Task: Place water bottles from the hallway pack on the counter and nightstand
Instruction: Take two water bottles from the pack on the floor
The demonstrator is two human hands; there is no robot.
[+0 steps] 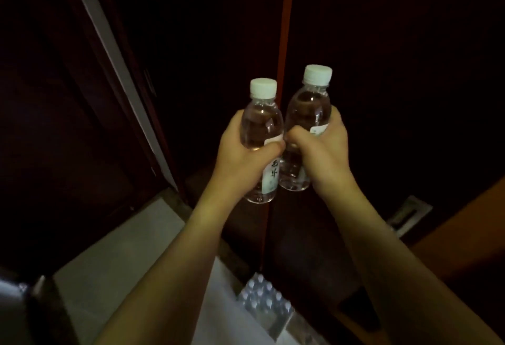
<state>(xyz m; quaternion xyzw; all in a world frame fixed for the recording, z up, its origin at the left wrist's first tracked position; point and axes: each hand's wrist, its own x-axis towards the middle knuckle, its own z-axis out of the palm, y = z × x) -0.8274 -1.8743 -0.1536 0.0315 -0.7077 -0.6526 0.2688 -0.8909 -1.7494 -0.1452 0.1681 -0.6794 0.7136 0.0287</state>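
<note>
I hold two clear water bottles with white caps upright in front of me, side by side and almost touching. My left hand (pixel 240 153) grips the left bottle (pixel 261 123) around its middle, above its white label. The right bottle (pixel 310 109) sits slightly higher, with my right hand (pixel 325 150) wrapped around it. Far below, on the pale tiled floor (pixel 114 257), stands the plastic-wrapped pack of bottles (pixel 263 298), its white caps showing between my forearms.
Dark wooden doors or panels (pixel 382 71) fill the view ahead, with an orange-brown edge (pixel 285 30) running down between them. A pale door frame strip (pixel 114 63) slants at the left. A metal latch plate (pixel 410 215) sits in a brown door edge at the right.
</note>
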